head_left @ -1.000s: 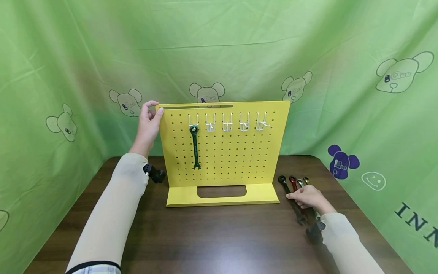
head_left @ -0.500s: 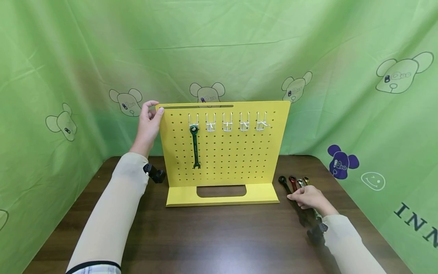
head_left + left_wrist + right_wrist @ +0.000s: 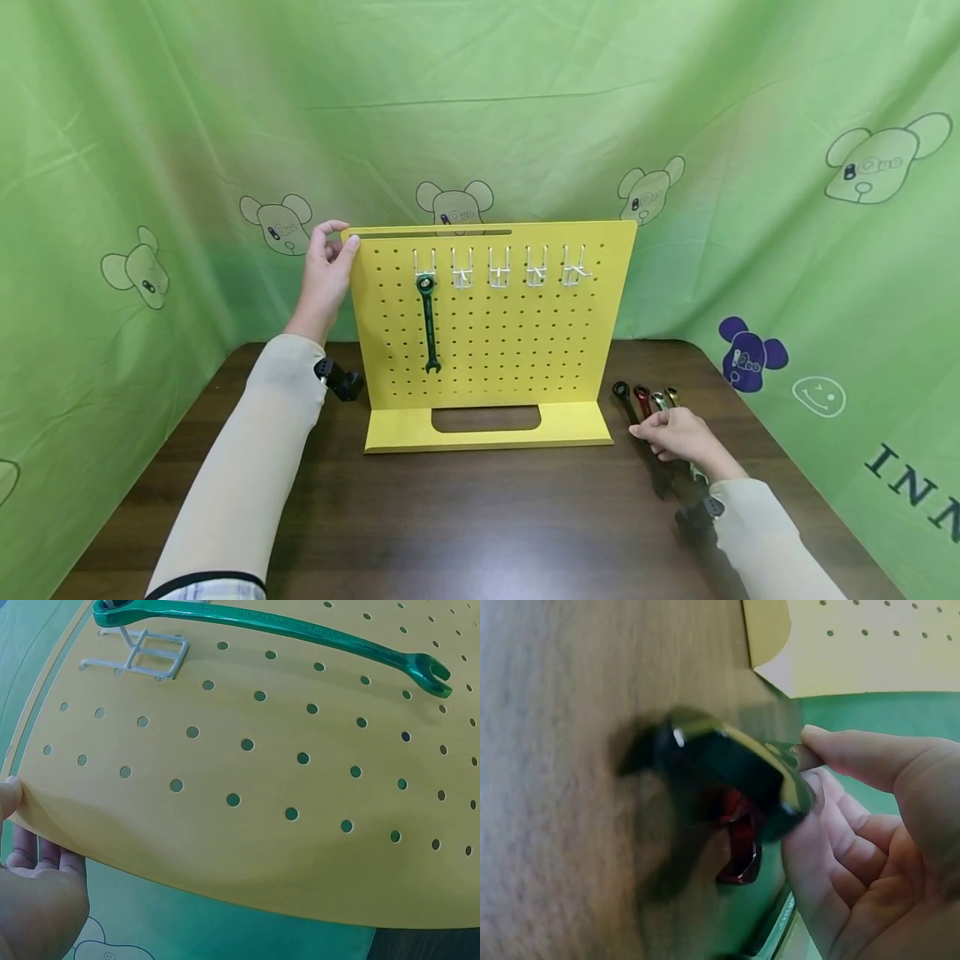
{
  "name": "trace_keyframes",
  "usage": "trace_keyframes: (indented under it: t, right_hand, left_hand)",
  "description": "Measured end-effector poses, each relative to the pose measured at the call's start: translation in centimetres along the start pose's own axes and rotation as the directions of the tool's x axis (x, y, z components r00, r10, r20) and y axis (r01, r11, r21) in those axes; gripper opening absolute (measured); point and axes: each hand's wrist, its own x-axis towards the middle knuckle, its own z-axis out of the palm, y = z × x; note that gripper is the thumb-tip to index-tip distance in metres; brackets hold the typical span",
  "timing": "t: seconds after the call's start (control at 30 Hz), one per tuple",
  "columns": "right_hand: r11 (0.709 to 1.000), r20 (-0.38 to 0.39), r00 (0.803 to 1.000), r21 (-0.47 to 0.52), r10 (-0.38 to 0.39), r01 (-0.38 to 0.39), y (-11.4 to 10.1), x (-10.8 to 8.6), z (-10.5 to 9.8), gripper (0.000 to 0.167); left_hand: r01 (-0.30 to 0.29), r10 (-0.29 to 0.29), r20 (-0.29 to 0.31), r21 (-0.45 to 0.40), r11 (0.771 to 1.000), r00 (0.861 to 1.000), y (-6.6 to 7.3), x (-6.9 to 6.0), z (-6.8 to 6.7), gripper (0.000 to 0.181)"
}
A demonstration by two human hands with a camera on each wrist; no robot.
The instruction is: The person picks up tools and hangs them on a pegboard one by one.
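Note:
My left hand [image 3: 321, 279] grips the upper left corner of the yellow pegboard [image 3: 517, 350], thumb in front. A green ratchet wrench [image 3: 429, 321] hangs by its ring end from the leftmost white hook, its jaw end down. To the right of the board, my right hand [image 3: 686, 437] pinches a black ratchet wrench [image 3: 624, 402] between thumb and fingers. Its open end looms blurred in the right wrist view, tilted off the table. Beside it lie a red wrench [image 3: 642, 398], a silver wrench [image 3: 659, 400] and a gold wrench [image 3: 672, 396], partly hidden by the hand.
More white wire hooks [image 3: 498, 271] run in a row along the board's top, with nothing hanging on them. The board's base [image 3: 397, 432] rests on a dark wooden table [image 3: 450, 517]. A green printed curtain [image 3: 480, 108] surrounds the table's back and sides.
My right hand has shifted very slightly to the right, and the black wrench's ring end has moved a little right with it. The left hand keeps its place on the board.

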Motion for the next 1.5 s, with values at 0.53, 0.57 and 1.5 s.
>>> trace_keyframes:
  t: [0.53, 0.57, 1.5]
  right_hand:
    - [0.991, -0.081, 0.990, 0.061, -0.115, 0.120, -2.6, -1.1, -0.3, 0.033]
    - [0.990, -0.082, 0.989, 0.058, -0.123, 0.128, -2.8, -1.2, -0.3, 0.034]
    - [0.944, -0.106, 0.945, 0.087, -0.308, 0.317, -9.3, -0.2, 2.5, 0.026]
  left_hand:
    - [0.003, -0.003, -0.023, -0.006, 1.000, 1.000, -0.4, 0.3, 0.1, 0.025]
    - [0.005, -0.005, -0.022, -0.008, 1.000, 1.000, -0.3, 0.3, 0.1, 0.025]
    - [0.011, -0.011, -0.009, -0.020, 1.000, 1.000, -0.1, 0.1, 0.1, 0.026]
